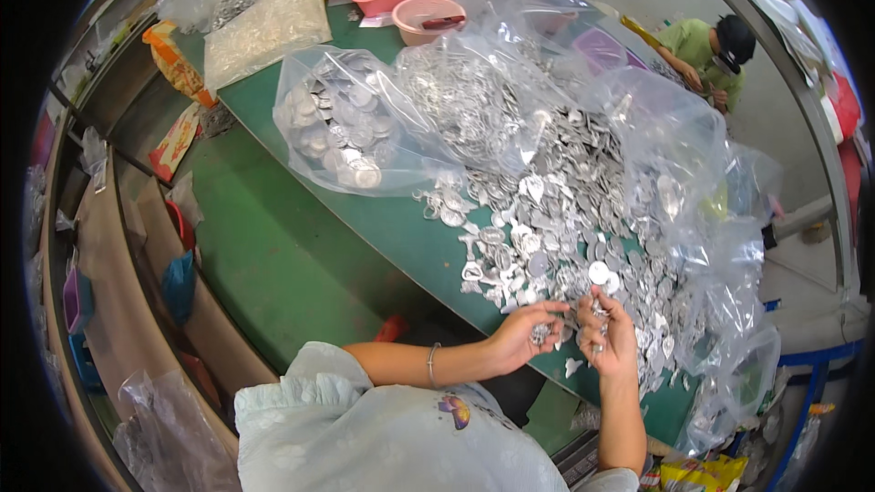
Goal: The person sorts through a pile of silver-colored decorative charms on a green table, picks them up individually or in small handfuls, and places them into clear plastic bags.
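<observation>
Hands meet at the near edge of the green table point(392, 228). Left hand point(521, 335) is curled, fingers pinched on a small silver metal piece point(541, 334). Right hand point(612, 339) is likewise closed, gripping several small silver pieces between thumb and fingertips; exact count cannot be told. Both hands sit just beside a loose heap of flat silver metal charms point(556, 228) spread across the table. Clear plastic bag of round silver discs point(342, 128) lies further back, left of the heap. Crumpled clear plastic bags point(720, 246) flank the heap on the right. Pink plastic bowl point(427, 16) stands at the far end. Another person in a green shirt point(706, 59) works well apart, upper right.
</observation>
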The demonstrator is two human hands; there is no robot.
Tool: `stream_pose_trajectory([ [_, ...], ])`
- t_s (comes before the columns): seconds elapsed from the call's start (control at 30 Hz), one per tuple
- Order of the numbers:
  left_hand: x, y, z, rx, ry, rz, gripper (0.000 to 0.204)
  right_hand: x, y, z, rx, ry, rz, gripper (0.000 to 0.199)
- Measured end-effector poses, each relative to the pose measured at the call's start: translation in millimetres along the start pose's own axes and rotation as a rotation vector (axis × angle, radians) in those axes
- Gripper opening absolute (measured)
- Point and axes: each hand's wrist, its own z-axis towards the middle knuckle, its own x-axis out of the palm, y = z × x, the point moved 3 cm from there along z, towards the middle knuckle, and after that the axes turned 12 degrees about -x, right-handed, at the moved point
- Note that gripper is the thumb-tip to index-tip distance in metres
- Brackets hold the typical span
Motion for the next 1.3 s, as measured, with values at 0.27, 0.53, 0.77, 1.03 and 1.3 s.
stream_pose_trajectory([
  [0.27,1,7,-2,-0.158,0.122,0.042,0.026,171,34,77,-0.548,0.490,-0.463,0.017],
  [0.53,4,1,7,-0.065,0.135,0.048,0.021,271,57,148,-1.284,0.470,-1.437,0.033],
  [0.77,3,-2,-4,-0.028,0.074,-0.056,0.030,133,53,42,-0.861,0.511,-1.679,0.018],
  [1.03,5,51,-16,-0.222,0.070,-0.053,0.026,-8,15,5,-1.155,0.066,-2.357,0.029],
  [1.3,4,52,-17,-0.103,-0.027,-0.068,0.029,-40,14,1,-1.311,-0.056,-1.605,0.017],
])
